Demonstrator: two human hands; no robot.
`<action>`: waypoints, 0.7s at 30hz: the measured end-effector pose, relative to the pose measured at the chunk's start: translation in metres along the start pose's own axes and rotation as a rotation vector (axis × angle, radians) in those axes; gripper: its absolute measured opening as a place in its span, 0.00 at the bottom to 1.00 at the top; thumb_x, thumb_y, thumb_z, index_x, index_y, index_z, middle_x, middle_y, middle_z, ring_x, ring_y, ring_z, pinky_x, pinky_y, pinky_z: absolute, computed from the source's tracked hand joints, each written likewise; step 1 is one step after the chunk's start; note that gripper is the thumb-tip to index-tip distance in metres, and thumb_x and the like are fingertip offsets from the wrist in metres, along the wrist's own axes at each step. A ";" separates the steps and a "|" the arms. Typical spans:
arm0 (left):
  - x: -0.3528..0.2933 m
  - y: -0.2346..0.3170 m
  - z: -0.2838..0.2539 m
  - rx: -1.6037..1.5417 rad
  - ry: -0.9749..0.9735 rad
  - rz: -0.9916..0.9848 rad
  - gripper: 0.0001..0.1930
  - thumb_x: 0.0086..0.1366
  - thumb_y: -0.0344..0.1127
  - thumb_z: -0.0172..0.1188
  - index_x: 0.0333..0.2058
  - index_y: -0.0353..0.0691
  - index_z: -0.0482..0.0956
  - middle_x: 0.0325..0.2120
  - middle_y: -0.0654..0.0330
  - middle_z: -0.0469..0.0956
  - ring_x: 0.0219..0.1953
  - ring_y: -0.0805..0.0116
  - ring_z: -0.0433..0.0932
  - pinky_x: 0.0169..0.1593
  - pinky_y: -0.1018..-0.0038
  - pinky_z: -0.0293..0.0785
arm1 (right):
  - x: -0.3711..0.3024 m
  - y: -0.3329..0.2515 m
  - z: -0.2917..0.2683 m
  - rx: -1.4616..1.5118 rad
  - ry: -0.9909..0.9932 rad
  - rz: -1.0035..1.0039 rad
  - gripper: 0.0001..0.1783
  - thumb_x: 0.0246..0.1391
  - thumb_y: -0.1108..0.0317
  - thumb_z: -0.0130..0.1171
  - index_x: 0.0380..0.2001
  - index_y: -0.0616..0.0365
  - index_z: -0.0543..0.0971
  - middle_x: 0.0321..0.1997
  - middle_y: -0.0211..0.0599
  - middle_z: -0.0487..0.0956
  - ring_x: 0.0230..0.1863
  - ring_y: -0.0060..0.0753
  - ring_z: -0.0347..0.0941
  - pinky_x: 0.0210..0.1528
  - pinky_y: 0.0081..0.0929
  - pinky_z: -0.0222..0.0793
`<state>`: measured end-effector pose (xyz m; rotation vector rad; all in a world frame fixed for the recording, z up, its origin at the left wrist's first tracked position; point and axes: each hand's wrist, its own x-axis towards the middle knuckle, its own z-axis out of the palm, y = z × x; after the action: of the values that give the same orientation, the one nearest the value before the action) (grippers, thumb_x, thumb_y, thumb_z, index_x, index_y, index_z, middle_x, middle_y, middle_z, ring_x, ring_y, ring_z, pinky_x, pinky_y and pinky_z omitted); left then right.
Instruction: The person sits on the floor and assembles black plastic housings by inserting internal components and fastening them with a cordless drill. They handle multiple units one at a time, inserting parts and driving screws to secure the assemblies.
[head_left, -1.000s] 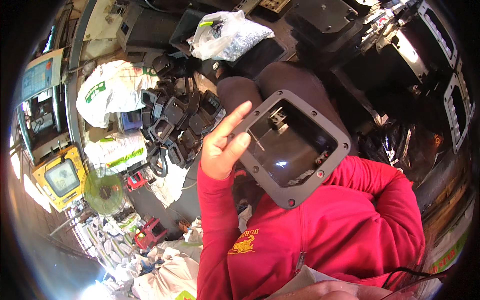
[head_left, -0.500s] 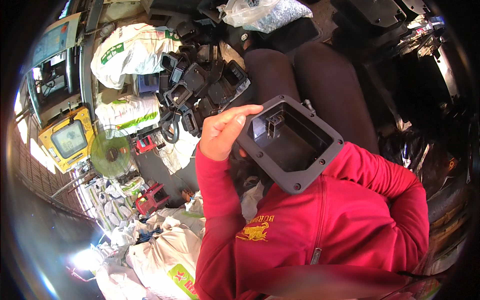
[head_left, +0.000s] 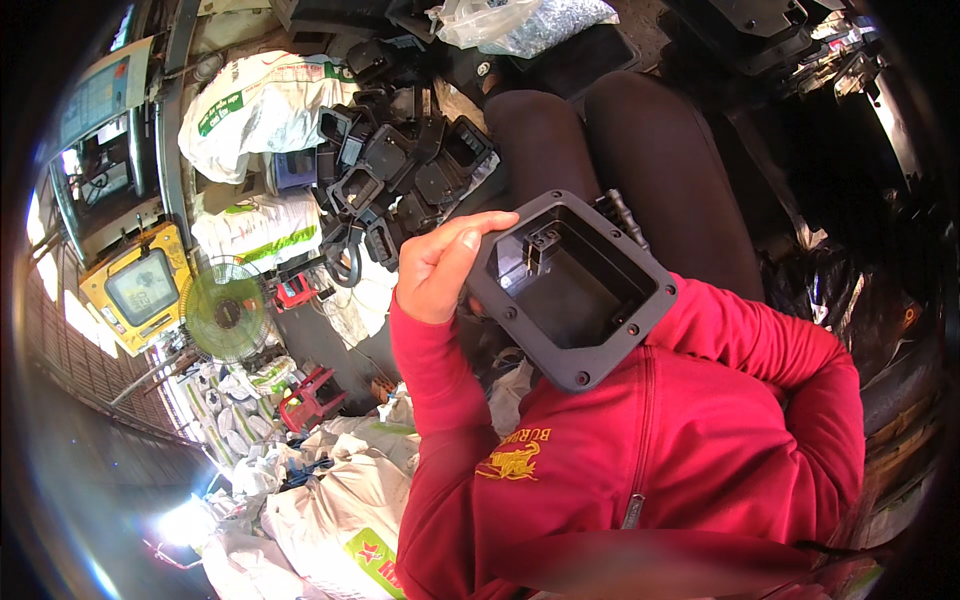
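Observation:
My left hand (head_left: pixel 440 265) grips the left edge of a black open-fronted housing (head_left: pixel 560 365), thumb and forefinger along its rim. The housing is tilted over my lap, its opening toward me. Screw holes line the flange, and a small metal-and-black bracket (head_left: pixel 541 250) sits inside on the wall. At the housing's upper right a black ribbed piece (head_left: pixel 622 215) sticks out; I cannot tell what it is. My right sleeve (head_left: pixel 745 325) runs behind the housing, which hides my right hand and whatever it touches.
Several similar black housings (head_left: pixel 385 155) are piled ahead on the left, beside white sacks (head_left: pixel 265 105). A clear bag of small metal parts (head_left: pixel 545 25) lies ahead. Left are a green fan (head_left: pixel 226 308), a yellow-framed scale (head_left: pixel 145 287) and a red stool (head_left: pixel 310 398).
The housing has shifted slightly left with my left hand. More of the black ribbed piece now shows beyond its upper right edge.

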<state>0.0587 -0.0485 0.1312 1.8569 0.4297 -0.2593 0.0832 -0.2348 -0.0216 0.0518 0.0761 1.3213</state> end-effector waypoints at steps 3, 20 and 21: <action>0.003 -0.005 -0.002 -0.056 -0.017 -0.018 0.18 0.69 0.37 0.48 0.47 0.31 0.80 0.24 0.61 0.81 0.16 0.81 0.72 0.19 0.84 0.65 | -0.001 0.001 0.000 0.003 0.004 -0.001 0.38 0.56 0.40 0.48 0.61 0.57 0.67 0.49 0.42 0.72 0.43 0.35 0.66 0.44 0.32 0.62; 0.002 -0.012 -0.004 -0.157 -0.027 -0.016 0.18 0.68 0.37 0.48 0.46 0.29 0.80 0.33 0.56 0.83 0.28 0.77 0.79 0.33 0.82 0.73 | -0.013 -0.001 -0.005 0.032 0.028 0.003 0.37 0.60 0.38 0.43 0.60 0.57 0.68 0.47 0.42 0.71 0.39 0.34 0.65 0.40 0.30 0.61; -0.001 -0.009 -0.003 -0.137 -0.025 0.012 0.18 0.67 0.36 0.48 0.45 0.28 0.80 0.35 0.55 0.83 0.31 0.75 0.80 0.36 0.81 0.74 | -0.014 -0.001 -0.006 0.032 0.032 0.002 0.37 0.60 0.38 0.42 0.60 0.57 0.68 0.47 0.42 0.71 0.39 0.34 0.65 0.40 0.30 0.61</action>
<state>0.0543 -0.0430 0.1247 1.7199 0.4089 -0.2388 0.0802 -0.2484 -0.0271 0.0582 0.1241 1.3235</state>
